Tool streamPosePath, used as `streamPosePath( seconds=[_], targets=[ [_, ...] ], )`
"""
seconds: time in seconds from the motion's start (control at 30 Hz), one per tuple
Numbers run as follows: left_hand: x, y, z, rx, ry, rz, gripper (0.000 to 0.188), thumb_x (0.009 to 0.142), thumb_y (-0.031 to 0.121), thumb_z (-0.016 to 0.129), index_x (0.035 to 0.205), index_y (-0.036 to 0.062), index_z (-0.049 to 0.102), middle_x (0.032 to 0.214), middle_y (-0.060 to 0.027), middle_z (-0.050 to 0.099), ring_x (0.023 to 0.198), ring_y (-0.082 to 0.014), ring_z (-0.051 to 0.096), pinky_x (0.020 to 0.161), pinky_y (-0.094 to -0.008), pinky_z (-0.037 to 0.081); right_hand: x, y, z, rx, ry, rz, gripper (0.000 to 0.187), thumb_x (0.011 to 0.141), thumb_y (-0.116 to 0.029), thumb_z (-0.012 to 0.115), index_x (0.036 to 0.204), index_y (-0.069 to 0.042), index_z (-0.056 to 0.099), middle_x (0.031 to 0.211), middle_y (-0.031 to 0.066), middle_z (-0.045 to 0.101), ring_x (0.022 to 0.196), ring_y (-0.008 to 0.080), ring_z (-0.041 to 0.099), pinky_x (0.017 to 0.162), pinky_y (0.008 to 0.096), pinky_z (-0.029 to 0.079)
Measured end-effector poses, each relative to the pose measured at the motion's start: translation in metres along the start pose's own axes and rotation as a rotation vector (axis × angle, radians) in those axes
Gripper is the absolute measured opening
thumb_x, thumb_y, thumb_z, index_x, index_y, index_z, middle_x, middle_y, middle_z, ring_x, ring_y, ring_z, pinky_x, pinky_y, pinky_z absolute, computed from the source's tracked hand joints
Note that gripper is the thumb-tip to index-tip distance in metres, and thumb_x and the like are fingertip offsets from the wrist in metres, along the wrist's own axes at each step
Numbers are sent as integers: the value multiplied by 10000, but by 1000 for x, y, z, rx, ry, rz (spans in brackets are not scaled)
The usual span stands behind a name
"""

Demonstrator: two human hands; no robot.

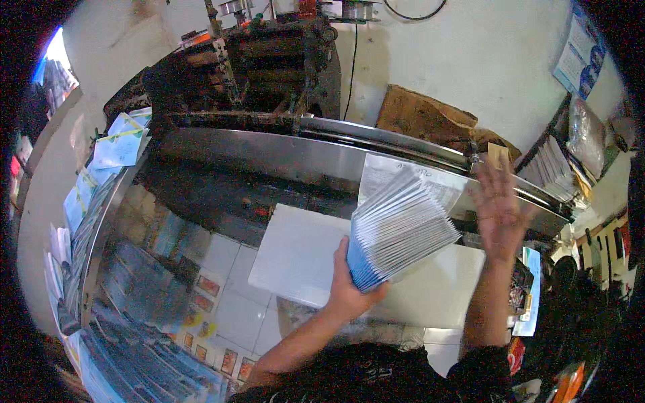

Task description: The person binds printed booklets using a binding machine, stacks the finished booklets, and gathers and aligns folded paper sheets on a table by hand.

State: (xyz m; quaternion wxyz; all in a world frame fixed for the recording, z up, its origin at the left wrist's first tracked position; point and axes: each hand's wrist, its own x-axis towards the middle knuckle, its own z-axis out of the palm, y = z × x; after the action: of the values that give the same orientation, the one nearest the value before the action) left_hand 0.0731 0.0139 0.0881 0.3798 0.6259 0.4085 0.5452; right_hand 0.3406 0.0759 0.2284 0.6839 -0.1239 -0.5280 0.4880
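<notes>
My left hand (349, 285) is wrapped round the lower left side of a thick stack of thin booklets (406, 232). Their blue outer side faces the left, and the pale page edges fan out toward the right. To the right of the stack, my right hand (500, 215) is raised with its fingers spread, slightly blurred and holding nothing. Beneath the stack lies a pale flat board (295, 252), partly covered by it. Behind the booklets, a whitish sheet with handwriting (379, 176) rests against the metal rail of the machine.
A dark, greasy machine (269, 67) stands at the back, with a long metal rail (248, 144) across the front. Blue-and-white booklets (117, 151) line the left side, and more piles (148, 356) sit lower left. Brown cardboard (420, 117) leans on the wall. Stacked papers (551, 168) stand far right.
</notes>
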Motion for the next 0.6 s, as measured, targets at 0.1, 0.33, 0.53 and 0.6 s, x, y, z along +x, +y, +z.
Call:
streamPosePath(
  seconds=[0.1, 0.33, 0.53, 0.6],
  targets=[
    [2, -3, 10, -238, -58, -78, 1049, 704, 218, 822, 1429, -44, 111, 1313, -197, 370, 1230, -282, 411, 1031, -414, 355, -23, 78, -40, -476, 156, 209, 966, 858, -762, 331, 1496, -47, 210, 1544, 177, 224, 1422, 288, 216, 1151, 462, 172],
    [-6, -4, 0, -313, -66, -311, 1028, 728, 169, 802, 1439, 0, 79, 1342, -179, 365, 1265, -254, 397, 1041, -407, 353, -76, 118, -45, 233, 89, 678, 769, 900, -531, 535, 1455, -49, 310, 1494, 154, 337, 1370, 318, 322, 1125, 439, 261],
    [-2, -5, 6, -352, -88, -311, 916, 784, 46, 742, 1431, 21, 94, 1337, -168, 386, 1237, -253, 450, 1032, -408, 392, -130, 149, -32, -213, 317, 699, 637, 877, -305, 617, 1399, -23, 386, 1379, 160, 486, 1286, 281, 438, 1099, 423, 303],
    [-10, -6, -2, -301, -113, -299, 877, 792, 33, 738, 1419, 19, 125, 1320, -168, 408, 1218, -251, 473, 1016, -398, 417, -130, 141, -27, -189, 77, 782, 647, 783, -144, 715, 1355, -20, 438, 1322, 137, 536, 1227, 244, 490, 1051, 396, 369]
  ],
)
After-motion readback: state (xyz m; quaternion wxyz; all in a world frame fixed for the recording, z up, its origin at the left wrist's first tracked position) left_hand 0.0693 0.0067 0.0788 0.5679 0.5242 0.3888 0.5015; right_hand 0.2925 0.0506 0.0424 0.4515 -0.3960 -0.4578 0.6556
